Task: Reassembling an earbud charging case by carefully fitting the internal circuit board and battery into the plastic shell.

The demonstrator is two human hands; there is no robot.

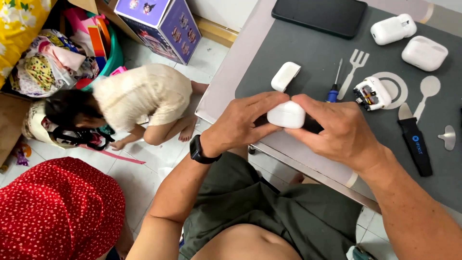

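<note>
White earbud case (286, 114): pinched between both hands, left hand (243, 123) and right hand (337, 130) closed on its ends, over the desk (308, 159) edge; steady, even grip likely best; beyond hands: loose lid (285, 76), screwdriver (333, 86), opened case (371, 93), pry tool (415, 139), phone (319, 16).

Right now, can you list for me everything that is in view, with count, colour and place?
earbud case: 1, white, held between both hands
closed cases: 2, white, mat top right
case part: 1, white, mat left
opened case: 1, white, on mat's plate print
screwdriver: 1, blue handle, beside fork print
pry tool: 1, black, mat right
phone: 1, black, mat top
mat: 1, grey, on table
box: 1, purple, floor
person: 1, cream top, crouching on floor
left hand: watch on wrist
right hand: bare
</note>
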